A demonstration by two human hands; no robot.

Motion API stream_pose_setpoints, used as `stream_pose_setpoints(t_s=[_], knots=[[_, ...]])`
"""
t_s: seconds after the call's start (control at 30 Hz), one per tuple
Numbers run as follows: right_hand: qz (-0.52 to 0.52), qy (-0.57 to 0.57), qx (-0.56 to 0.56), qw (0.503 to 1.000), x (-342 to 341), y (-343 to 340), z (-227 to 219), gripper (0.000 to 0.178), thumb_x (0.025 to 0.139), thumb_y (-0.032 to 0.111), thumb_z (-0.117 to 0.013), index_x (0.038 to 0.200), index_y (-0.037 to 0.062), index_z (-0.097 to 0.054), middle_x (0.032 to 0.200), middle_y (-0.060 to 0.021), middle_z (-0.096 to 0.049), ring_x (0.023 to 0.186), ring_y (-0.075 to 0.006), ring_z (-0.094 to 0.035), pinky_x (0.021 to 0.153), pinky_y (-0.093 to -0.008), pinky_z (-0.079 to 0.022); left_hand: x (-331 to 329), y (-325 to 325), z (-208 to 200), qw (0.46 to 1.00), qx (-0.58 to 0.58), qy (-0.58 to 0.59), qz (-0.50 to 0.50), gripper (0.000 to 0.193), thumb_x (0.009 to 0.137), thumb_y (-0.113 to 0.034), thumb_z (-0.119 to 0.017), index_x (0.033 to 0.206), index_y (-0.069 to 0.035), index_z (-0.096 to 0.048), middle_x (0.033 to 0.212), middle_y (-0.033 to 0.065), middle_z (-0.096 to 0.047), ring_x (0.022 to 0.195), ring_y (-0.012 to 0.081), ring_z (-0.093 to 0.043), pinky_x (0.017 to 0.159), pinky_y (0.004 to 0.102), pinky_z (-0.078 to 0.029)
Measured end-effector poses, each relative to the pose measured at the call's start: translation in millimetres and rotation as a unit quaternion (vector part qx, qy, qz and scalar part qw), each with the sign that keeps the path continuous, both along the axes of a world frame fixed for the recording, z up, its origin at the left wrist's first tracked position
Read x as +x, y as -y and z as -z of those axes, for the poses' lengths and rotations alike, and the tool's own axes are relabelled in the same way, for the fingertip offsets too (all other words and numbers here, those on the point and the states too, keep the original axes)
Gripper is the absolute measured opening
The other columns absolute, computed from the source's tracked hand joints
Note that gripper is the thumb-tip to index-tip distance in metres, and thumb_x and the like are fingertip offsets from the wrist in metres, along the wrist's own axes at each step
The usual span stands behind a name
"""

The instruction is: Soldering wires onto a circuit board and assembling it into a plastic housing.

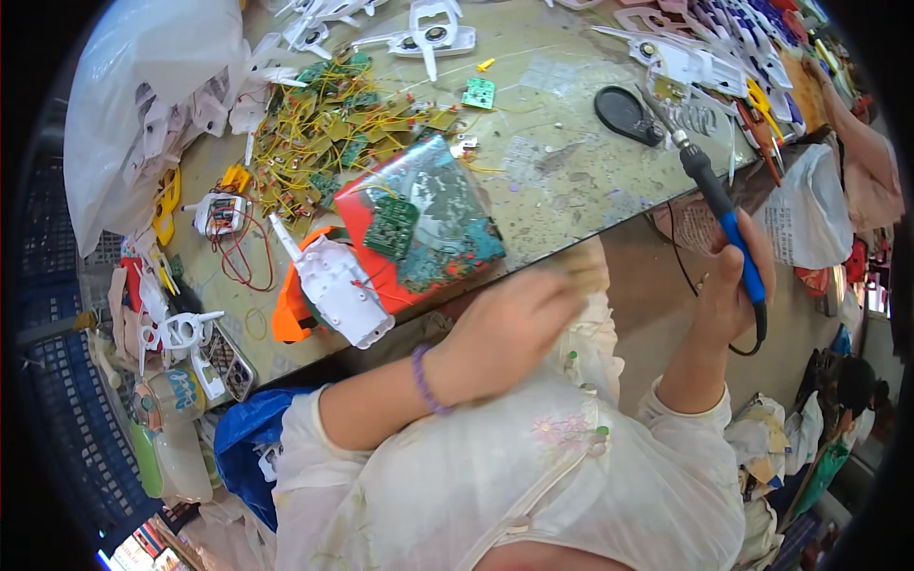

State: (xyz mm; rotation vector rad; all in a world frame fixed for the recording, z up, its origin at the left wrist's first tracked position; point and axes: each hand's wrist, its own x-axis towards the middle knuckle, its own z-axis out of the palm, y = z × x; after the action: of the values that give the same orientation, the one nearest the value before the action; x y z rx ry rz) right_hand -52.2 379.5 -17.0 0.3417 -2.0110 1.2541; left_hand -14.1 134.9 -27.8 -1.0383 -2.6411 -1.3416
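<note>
My right hand (728, 295) is wrapped round the blue-and-black handle of a soldering iron (706, 181). Its metal end points up at a coiled wire holder (695, 119) beside a round black dish (624, 114). In front of the table edge, my left hand (519, 328) is smeared by motion, so its fingers are unclear. Nearest to it lies a worn red block (452, 238), bearing a green circuit board (390, 226) with wires. Against the block's left side rests a white plastic shell (341, 285), partly over an orange plastic part (290, 309).
A tangled heap of small wired circuit boards (324, 143) spreads behind the block. White plastic bodies (433, 38) lie farther back. A battery pack with red wires (227, 214) sits left, near a large plastic bag (143, 105). Pliers (760, 133) lie at the right edge.
</note>
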Motion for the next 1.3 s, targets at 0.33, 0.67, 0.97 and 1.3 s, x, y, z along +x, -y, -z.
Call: stream_pose_setpoints(t_s=[0.33,0.67,0.97,1.3], knots=[[-0.026,0.007,-0.084,0.996,20,-38,25,0.035,0.087,0.024,-0.067,0.106,-0.0047,-0.061,0.086,-0.0113,-0.059,0.073,-0.0168,-0.055,0.065,-0.0274,-0.045,-59,-61,47,0.956,-0.138,-0.043,-0.253,0.016,0.081,-0.006,-0.060,0.095,-0.002,-0.053,0.093,0.0164,-0.052,0.087,0.0361,-0.053,0.075,0.0435,-0.044],[-0.056,0.025,-0.128,0.990,21,-49,40,0.032,0.087,0.021,-0.067,0.106,-0.0045,-0.060,0.085,-0.0105,-0.058,0.073,-0.0169,-0.054,0.064,-0.0272,-0.044,-69,-62,51,0.954,-0.140,-0.053,-0.261,0.009,0.080,-0.008,-0.062,0.083,-0.002,-0.055,0.086,0.0137,-0.053,0.083,0.0335,-0.054,0.070,0.0430,-0.044],[-0.056,0.029,-0.135,0.989,27,-48,38,0.033,0.088,0.024,-0.064,0.105,-0.0044,-0.060,0.082,-0.0108,-0.057,0.069,-0.0167,-0.053,0.060,-0.0268,-0.043,-60,-69,31,0.955,0.147,0.095,-0.239,0.016,0.083,0.000,-0.063,0.097,-0.001,-0.055,0.087,0.0103,-0.064,0.078,0.0189,-0.062,0.070,0.0287,-0.049],[-0.134,0.034,-0.226,0.964,37,-55,35,0.031,0.091,0.028,-0.060,0.093,-0.0028,-0.060,0.074,-0.0104,-0.056,0.059,-0.0157,-0.049,0.048,-0.0243,-0.037,-61,-73,25,0.877,0.372,0.182,-0.243,0.037,0.080,0.008,-0.066,0.105,-0.004,-0.043,0.089,0.0109,-0.066,0.082,0.0133,-0.063,0.074,0.0239,-0.050]])
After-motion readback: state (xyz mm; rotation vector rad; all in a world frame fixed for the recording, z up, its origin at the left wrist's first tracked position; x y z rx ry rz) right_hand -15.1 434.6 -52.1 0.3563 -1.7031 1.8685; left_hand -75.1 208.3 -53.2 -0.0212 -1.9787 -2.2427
